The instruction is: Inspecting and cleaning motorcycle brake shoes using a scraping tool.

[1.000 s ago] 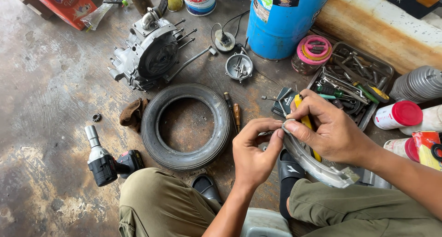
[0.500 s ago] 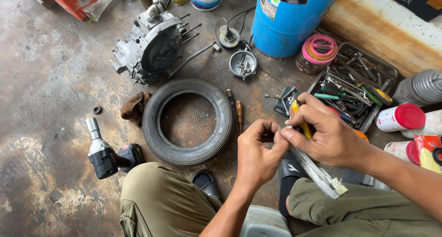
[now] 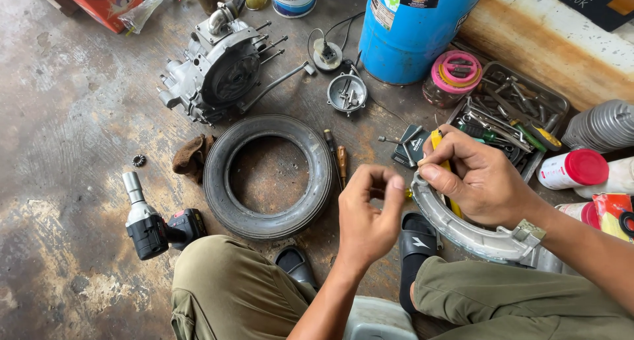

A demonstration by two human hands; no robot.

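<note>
Stained concrete floor; right hand grips curved metal part; left hand pinched, contents unclear.

The two hands have drawn apart: a second ago the left hand and right hand met fingertip to fingertip over the top end of the curved metal shoe, and now a gap shows between them. The left hand has pulled back to the left with its fingers curled in, off the shoe. The right hand keeps its grip on the shoe and the yellow-handled tool. The shoe's upper end, covered before, now shows bare.
</note>
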